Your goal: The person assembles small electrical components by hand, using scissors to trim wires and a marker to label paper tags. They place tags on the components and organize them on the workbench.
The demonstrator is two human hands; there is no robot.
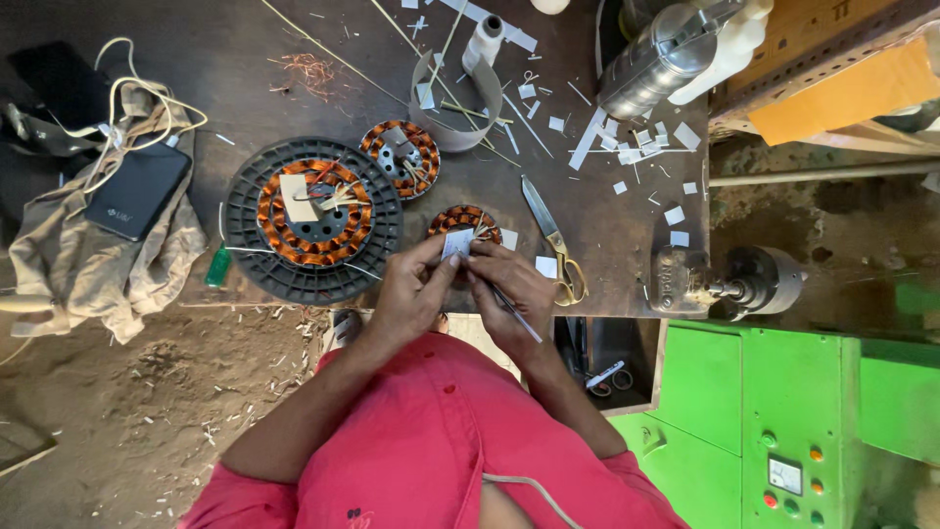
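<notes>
Head view: both hands pinch a small white paper slip just below the small copper coil; left hand steadies it, right hand also grips a thin stick. Best fed straight, slowly; scissors lie right of the coil.

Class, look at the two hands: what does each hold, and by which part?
Left hand pinches a small white paper slip at its lower edge. Right hand touches it and grips a thin stick mid-length.

Glossy copper stator; matt paper slip.

Soft daylight — sharp centre, wide-angle bending at edges
</notes>
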